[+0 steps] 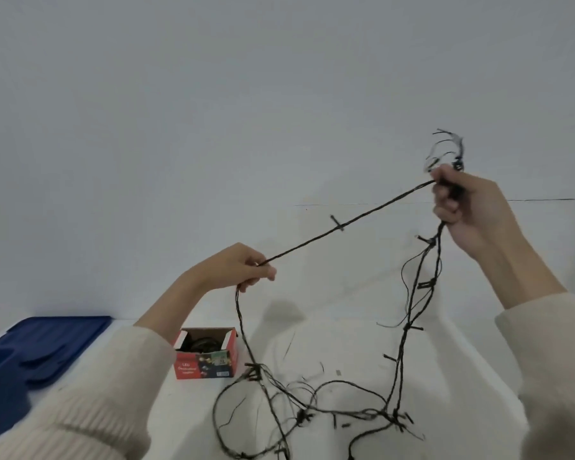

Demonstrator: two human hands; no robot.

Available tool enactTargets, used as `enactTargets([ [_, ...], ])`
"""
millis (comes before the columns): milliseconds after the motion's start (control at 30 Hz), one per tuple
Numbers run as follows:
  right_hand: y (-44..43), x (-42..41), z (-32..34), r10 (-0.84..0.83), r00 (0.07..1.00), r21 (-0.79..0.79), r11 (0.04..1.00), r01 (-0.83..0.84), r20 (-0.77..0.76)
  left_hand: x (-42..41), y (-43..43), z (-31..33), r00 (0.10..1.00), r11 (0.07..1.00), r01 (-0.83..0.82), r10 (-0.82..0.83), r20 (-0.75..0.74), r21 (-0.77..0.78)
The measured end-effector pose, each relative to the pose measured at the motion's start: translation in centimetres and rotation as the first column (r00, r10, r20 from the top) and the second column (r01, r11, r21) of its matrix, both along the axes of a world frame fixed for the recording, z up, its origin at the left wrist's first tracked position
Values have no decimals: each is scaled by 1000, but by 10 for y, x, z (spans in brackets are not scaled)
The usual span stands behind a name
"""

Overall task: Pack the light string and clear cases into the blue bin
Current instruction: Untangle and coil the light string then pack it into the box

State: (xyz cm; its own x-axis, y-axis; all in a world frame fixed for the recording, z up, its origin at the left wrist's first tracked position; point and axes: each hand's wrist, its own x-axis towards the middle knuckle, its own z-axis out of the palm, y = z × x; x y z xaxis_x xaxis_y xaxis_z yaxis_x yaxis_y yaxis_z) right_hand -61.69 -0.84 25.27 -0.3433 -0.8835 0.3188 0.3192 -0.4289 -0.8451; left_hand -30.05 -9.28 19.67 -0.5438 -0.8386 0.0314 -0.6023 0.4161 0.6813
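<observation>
A dark light string (pixel 346 223) runs taut between both raised hands. My left hand (pixel 236 267) pinches it at the lower left, and the string drops from there to the white table. My right hand (pixel 468 210) grips a gathered bundle of the string higher up on the right, with short loops sticking out above the fist. More strands hang from that hand and end in a loose tangle (pixel 312 413) on the table. The blue bin (pixel 0 386) shows at the left edge. No clear cases are visible.
A small red cardboard box (pixel 210 366) stands open on the white table (pixel 346 327) below my left forearm, with dark contents inside. A blue lid (pixel 60 336) lies flat beside the bin at the left. A plain pale wall fills the background.
</observation>
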Motion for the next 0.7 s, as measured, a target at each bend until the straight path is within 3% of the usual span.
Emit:
enactTargets([
  [100,1,-9,-4,-143,990,-33,989,143,-2,3,-3,-3,999,998,-38,38,1,43],
  [133,1,-9,-6,-167,984,-23,986,166,-64,-2,0,1,995,997,-52,57,-79,62],
  [200,3,-6,-7,-130,936,67,985,160,-328,-16,9,21,911,987,-23,86,-403,159],
  [267,6,-1,-5,1,802,201,968,149,-597,-31,17,51,791,979,71,61,-608,191],
  [467,8,-11,17,-130,606,134,919,370,-785,-37,18,116,706,990,-38,122,-698,134],
  [533,4,-21,17,-223,622,112,885,452,-751,-34,15,119,694,986,-83,160,-702,142],
  [600,1,-32,18,-378,707,97,842,531,-598,-31,11,117,656,975,-154,224,-721,163],
  [700,2,-38,14,-352,822,157,874,459,-448,-25,3,108,667,950,-272,301,-682,154],
])
